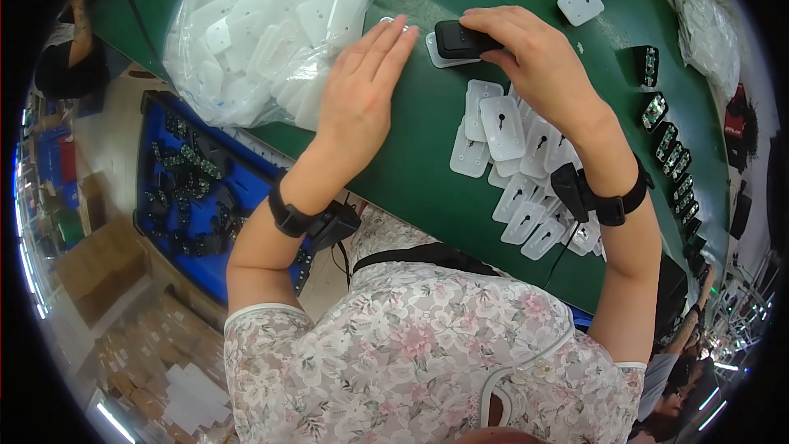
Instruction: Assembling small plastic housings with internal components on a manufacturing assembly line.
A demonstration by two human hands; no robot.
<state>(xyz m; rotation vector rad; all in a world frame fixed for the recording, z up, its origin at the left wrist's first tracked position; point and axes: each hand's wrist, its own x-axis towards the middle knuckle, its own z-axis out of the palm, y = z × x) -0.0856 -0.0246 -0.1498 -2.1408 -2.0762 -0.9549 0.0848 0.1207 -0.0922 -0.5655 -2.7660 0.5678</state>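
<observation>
My right hand [534, 57] grips a small black rectangular case [457, 39] between thumb and fingers. Under that case, a white rounded plastic plate [436, 54] shows along its left and lower edges. My left hand [362, 86] lies with fingers stretched out beside a clear plastic bag [177, 53] full of white plates; a small pale bit shows at its fingertips, too small to name. Below my right hand, a loose pile of white plastic plates [503, 127] with dark keyhole-shaped slots spreads over the green table [411, 140].
Several black cases with green circuit boards [655, 111] stand in a row along the table's right side. A lone white plate [580, 5] and another plastic bag [705, 37] lie farther back. At left, a blue tray [177, 255] holds dark parts. Other people work at both sides.
</observation>
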